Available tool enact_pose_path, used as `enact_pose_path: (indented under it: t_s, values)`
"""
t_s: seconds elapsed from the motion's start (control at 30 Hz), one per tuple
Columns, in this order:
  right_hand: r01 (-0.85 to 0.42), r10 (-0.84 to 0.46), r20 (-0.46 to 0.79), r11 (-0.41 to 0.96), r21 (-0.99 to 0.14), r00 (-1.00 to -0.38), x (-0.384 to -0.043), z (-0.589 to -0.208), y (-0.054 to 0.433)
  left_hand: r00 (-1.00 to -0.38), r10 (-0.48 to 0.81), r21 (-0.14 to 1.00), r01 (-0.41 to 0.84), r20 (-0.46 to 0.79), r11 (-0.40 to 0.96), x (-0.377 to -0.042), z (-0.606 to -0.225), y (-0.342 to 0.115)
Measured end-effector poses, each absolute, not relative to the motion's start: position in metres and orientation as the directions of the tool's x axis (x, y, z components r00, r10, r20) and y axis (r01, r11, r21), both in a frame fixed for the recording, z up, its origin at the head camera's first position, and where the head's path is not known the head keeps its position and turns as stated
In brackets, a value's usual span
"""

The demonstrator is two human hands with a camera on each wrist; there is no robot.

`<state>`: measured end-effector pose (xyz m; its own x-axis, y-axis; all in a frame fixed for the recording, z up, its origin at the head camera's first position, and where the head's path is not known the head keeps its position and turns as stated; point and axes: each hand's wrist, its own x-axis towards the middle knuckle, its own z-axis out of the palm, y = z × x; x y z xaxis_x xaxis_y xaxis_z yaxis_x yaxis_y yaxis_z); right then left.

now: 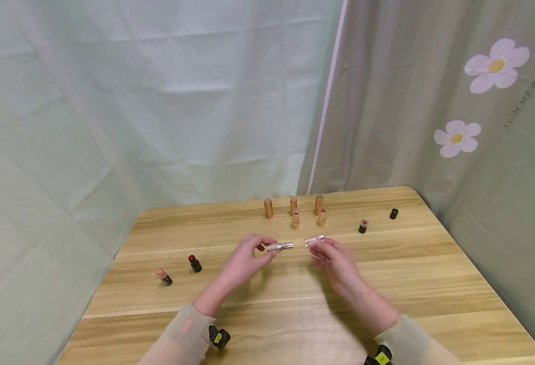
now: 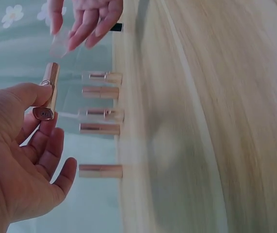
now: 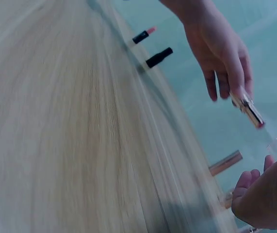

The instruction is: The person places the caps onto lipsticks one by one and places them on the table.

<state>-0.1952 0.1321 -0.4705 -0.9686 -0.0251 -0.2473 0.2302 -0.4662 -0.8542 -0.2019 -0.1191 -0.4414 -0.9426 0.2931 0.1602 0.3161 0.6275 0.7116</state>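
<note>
above the desk (image 1: 272, 304), my left fingers (image 2: 55, 148) pinch a shiny lipstick tube (image 1: 284, 246), likely light and slippery, best held by its base (image 2: 43, 113), while my right fingers (image 2: 84, 34) grip a clear cap (image 1: 313, 241).

Lipstick tube (image 1: 282, 246) glossy metallic; cap (image 1: 314, 240) clear plastic; tabletop (image 1: 276, 314) wood-grained.

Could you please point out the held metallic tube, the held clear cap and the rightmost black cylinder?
Held metallic tube (image 1: 281, 246): head view, its barrel.
Held clear cap (image 1: 314, 240): head view, transparent wall.
Rightmost black cylinder (image 1: 393, 214): head view, its side.
</note>
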Motion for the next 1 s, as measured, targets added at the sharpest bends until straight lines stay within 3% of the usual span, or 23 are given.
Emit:
enact_pose_path:
  t_s: [1.0]
  values:
    - [0.222, -0.078, -0.211, -0.462, -0.859, -0.974, -0.189, -0.476, 0.107, -0.936, 0.326, 0.786, 0.302, 0.136, 0.540, -0.202, -0.445, -0.101]
